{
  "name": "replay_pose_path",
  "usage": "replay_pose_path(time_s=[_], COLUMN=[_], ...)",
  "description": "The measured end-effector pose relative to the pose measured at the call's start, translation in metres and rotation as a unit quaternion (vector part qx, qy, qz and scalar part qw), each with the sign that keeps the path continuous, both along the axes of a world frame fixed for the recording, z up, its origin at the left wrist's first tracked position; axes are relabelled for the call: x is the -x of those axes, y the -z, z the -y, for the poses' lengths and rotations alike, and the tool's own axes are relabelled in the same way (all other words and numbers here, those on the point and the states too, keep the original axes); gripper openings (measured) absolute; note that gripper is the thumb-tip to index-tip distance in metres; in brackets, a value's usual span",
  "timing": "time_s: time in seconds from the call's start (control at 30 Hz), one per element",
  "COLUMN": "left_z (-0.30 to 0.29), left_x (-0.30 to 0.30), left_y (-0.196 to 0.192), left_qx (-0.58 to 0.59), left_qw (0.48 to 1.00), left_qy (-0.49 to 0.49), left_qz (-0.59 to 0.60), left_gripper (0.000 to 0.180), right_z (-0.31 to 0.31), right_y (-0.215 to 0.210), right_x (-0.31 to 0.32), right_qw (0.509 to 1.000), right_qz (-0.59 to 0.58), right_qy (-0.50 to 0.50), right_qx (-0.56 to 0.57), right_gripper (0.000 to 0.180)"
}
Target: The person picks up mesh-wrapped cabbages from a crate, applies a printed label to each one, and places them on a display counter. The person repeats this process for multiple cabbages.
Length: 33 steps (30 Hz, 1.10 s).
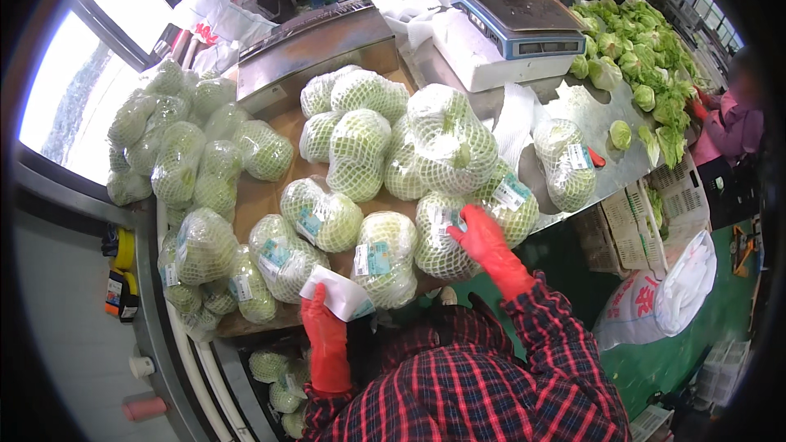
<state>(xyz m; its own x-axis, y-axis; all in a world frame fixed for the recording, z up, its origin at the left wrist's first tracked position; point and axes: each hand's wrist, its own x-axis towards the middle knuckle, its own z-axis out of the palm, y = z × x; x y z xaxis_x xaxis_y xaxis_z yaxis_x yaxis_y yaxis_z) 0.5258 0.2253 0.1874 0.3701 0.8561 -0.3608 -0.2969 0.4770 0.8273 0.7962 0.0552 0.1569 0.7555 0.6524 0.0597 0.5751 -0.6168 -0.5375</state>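
My left hand (326,336), in a red rubber glove, is closed on a white sheet of labels (337,291) at the table's near edge. To the right, my gloved right hand (490,247) rests its parted fingertips on a labelled pack of cabbage (442,250), against the label on its top. The pack is wrapped in white foam net and clear film. Close by, more labelled packs stand in a row, among them a cabbage pack (385,258) between my hands and another cabbage pack (282,258) left of the sheet.
Wrapped cabbages (180,155) are heaped at the left. A blue scale (524,20) stands on a white foam box (467,57) at the back. Loose leafy heads (643,41) pile up at the right, above crates (630,225) and a white sack (655,295). Other people work at the far side.
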Motion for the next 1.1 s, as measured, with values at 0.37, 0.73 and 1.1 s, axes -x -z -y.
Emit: replay_pose_path(time_s=[0.37,0.73,1.1], left_z=[0.006,-0.071,-0.071], left_x=[0.013,-0.03,-0.01], left_y=[0.002,-0.089,-0.059], left_qx=[0.039,0.064,-0.054], left_qw=[0.997,0.972,0.985], left_qy=[0.061,0.172,0.162], left_qz=[0.018,0.149,0.028], left_gripper=[0.029,0.031,0.02], right_z=[-0.007,-0.083,-0.112], right_y=[0.016,-0.105,-0.097], right_x=[0.028,0.154,0.148], right_qw=[0.969,0.895,0.925], right_qz=[0.146,-0.337,-0.124], right_qy=[-0.191,-0.259,-0.239], right_qx=[-0.047,-0.137,-0.266], right_gripper=[0.06,0.077,0.068])
